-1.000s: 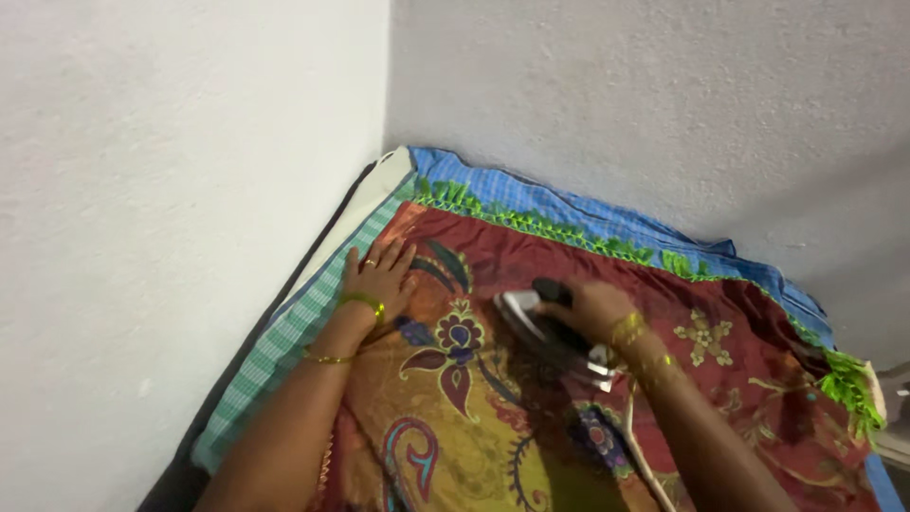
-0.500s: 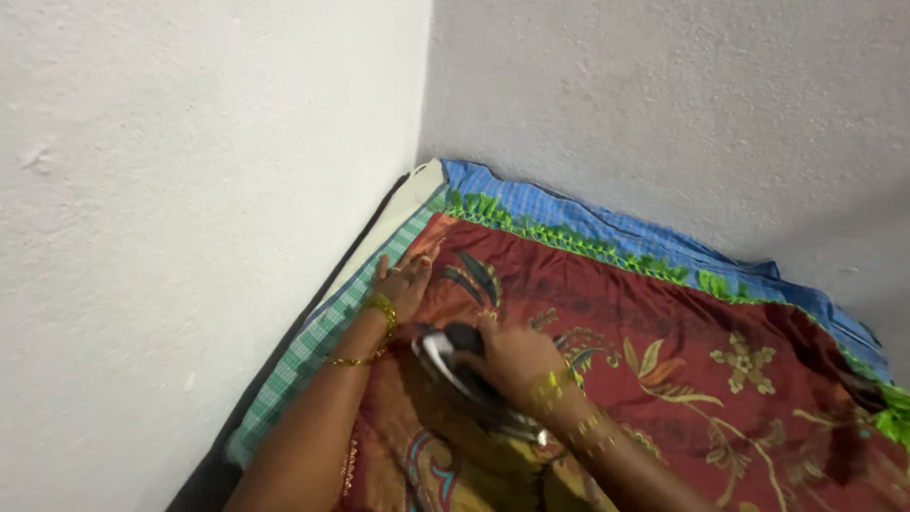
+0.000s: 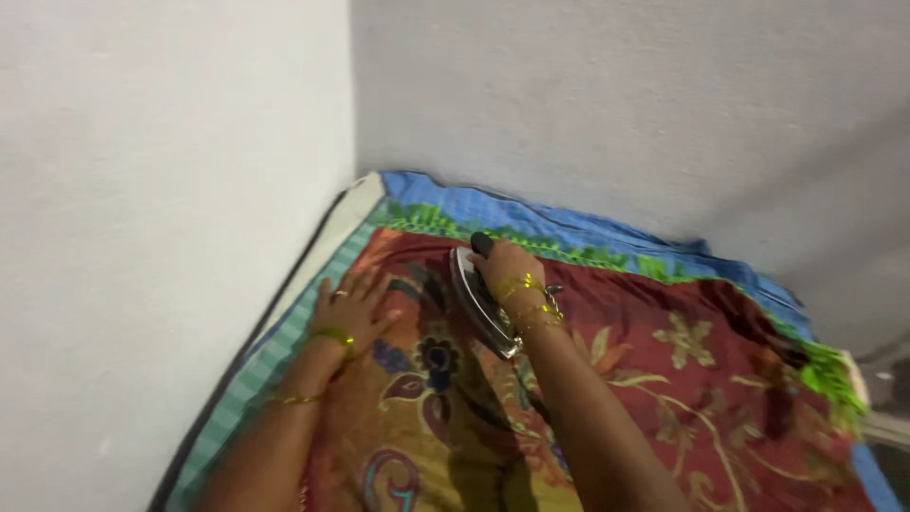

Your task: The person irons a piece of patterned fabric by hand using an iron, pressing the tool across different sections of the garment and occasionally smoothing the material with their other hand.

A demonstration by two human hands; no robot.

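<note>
The right hand was closed around the dark handle of a silver metal clothes iron, which stood on the red and orange patterned cloth with floral motifs. The long axis of the iron ran from the far corner of the white walls toward the person, its tip pointing to the green fringe border. The left hand lay flat and open on the cloth, just beside the iron, on its left side, holding nothing.
</note>
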